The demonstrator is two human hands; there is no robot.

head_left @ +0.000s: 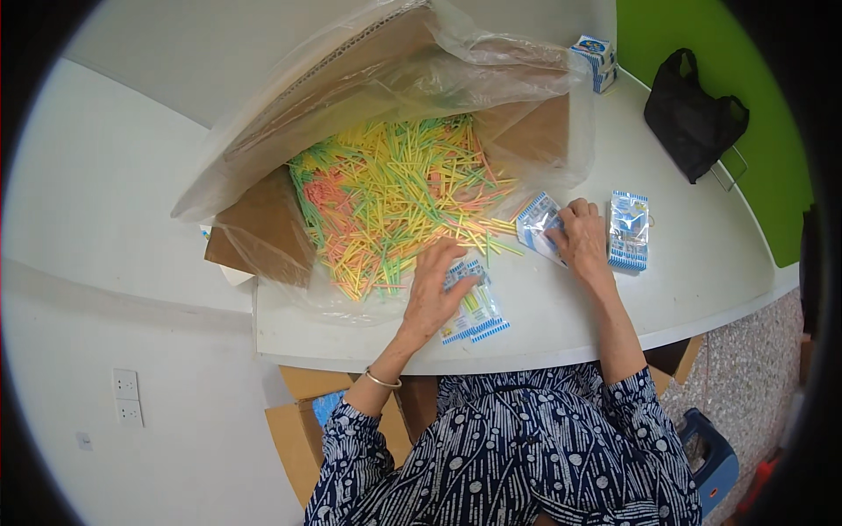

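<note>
Thin pastel sticks [399, 188] in yellow, green and pink fill a plastic-lined cardboard box [535, 131] in front of me. My left hand [430, 294] rests at the box's near edge, fingers stretched and thumb apart, over clear packets [484, 316] with blue-and-white striped ends. Some sticks show through these packets. My right hand [583, 241] is curled over a blue-and-white packet [539, 223], its thumb on the packet's face; its fingertips are partly hidden. Just right of that hand lies a pile of similar packets [629, 230].
On the white table [561, 324], small blue-and-white boxes [598, 61] stand at the far right. A black bag [693, 118] is beside the green wall. Cardboard boxes [294, 430] sit below the table's front edge, and a blue stool [710, 465] stands on the floor at right.
</note>
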